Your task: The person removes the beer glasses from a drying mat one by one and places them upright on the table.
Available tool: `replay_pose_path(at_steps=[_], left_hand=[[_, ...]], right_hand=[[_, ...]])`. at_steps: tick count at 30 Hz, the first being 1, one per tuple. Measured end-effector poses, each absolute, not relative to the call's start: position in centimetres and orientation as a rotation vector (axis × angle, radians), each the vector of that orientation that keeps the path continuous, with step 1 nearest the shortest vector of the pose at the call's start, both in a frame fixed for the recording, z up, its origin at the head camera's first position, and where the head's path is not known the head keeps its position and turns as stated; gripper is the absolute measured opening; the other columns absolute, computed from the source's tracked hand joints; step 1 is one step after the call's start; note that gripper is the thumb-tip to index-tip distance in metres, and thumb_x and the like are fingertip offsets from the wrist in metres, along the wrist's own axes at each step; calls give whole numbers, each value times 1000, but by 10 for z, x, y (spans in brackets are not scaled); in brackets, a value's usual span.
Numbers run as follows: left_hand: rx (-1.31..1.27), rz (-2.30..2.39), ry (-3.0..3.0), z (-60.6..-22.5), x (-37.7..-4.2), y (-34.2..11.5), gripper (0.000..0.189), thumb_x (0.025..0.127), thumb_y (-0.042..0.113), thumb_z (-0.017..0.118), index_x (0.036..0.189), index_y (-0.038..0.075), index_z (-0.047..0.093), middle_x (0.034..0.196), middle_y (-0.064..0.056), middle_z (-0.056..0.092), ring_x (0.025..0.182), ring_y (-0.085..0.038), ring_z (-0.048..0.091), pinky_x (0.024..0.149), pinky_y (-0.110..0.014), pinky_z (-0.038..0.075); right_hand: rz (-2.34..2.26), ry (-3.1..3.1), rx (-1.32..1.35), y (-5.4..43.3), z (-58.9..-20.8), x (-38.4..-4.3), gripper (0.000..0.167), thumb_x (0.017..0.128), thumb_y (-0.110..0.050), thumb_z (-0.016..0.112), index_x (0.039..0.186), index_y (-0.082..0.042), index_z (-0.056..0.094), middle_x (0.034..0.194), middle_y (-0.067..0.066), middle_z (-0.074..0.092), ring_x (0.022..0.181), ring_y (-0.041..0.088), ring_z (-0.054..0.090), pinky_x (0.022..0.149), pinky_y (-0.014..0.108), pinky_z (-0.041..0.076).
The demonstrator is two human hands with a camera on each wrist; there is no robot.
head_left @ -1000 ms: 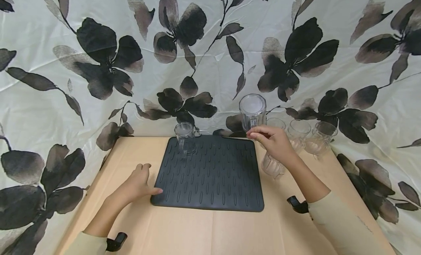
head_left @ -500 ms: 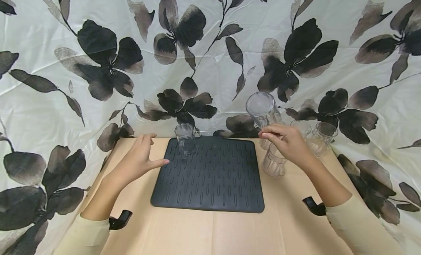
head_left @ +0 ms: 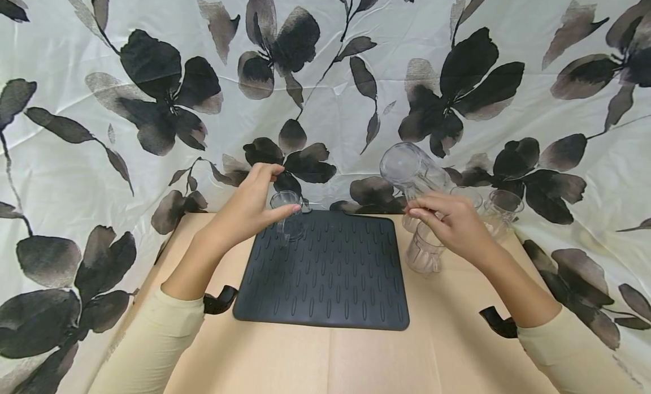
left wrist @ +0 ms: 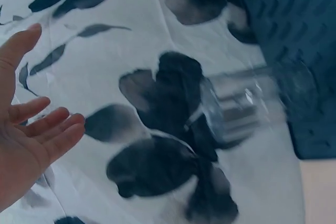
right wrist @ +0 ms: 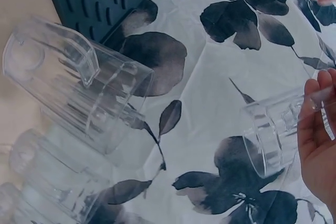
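My right hand (head_left: 452, 221) holds a clear glass mug (head_left: 405, 163) above the table's far right side, its fingers pinching it by the handle side. The mug is tilted, its round end toward the upper left; the right wrist view shows this mug (right wrist: 270, 135) beside the fingers (right wrist: 311, 111). Raised at the far left of the mat, my left hand (head_left: 244, 207) has its thumb and fingers spread and holds nothing. Another glass mug (head_left: 291, 229) stands upright on the mat's far left corner, partly behind the left thumb. In the left wrist view that mug (left wrist: 247, 103) is apart from the hand (left wrist: 31, 135).
A black ridged drying mat (head_left: 325, 281) lies on the light wooden table (head_left: 366, 360). Several more clear mugs (head_left: 424, 250) stand right of the mat, some partly hidden by the right hand. Behind the table hangs a white cloth (head_left: 351, 128) with dark flowers.
My left hand has risen from the mat's left edge, forward and right toward the mug on the mat. The right hand has moved right with its mug, which now tilts more.
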State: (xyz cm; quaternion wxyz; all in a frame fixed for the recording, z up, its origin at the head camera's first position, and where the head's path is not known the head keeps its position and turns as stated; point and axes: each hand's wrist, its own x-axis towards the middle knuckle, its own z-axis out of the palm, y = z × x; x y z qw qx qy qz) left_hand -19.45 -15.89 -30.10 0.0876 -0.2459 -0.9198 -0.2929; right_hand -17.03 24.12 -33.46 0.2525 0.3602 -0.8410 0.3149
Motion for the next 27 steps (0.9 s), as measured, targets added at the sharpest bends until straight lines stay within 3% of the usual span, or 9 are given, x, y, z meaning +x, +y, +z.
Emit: replay_pose_path(at_steps=[5, 10, 16, 27], left_hand=[[-815, -903, -2665, -289, -201, -130, 84, 92, 42, 79, 155, 5, 39, 157, -13, 41, 147, -30, 40, 118, -50, 39], [-920, -960, -2607, -278, -206, -102, 85, 93, 42, 77, 159, 9, 35, 160, -10, 40, 150, -26, 38, 122, -49, 34], [-1055, -1036, -2529, -276, -213, -71, 86, 92, 40, 79, 160, 11, 34, 157, -7, 44, 142, -23, 46, 115, -42, 42], [-1194, -1080, -2603, -282, -222, -36, 87, 90, 34, 81, 160, 9, 34, 159, -9, 42, 141, -28, 48, 114, -42, 45]], right_hand=[[792, -2239, 1021, 238, -330, -168, 26, 80, 11, 80, 100, -5, 79, 92, 1, 78, 78, 8, 67, 65, 11, 48], [712, -2211, 1055, 236, -326, -167, 25, 80, 7, 81, 100, -8, 79, 91, -1, 77, 78, 11, 67, 66, 14, 46], [557, -2232, 1086, 232, -322, -168, 11, 90, -8, 77, 100, -12, 79, 89, -2, 74, 72, 8, 59, 61, 22, 45], [362, -2304, 1114, 225, -317, -165, 21, 82, -2, 84, 101, -8, 81, 87, 1, 74, 68, 12, 63, 55, 29, 51]])
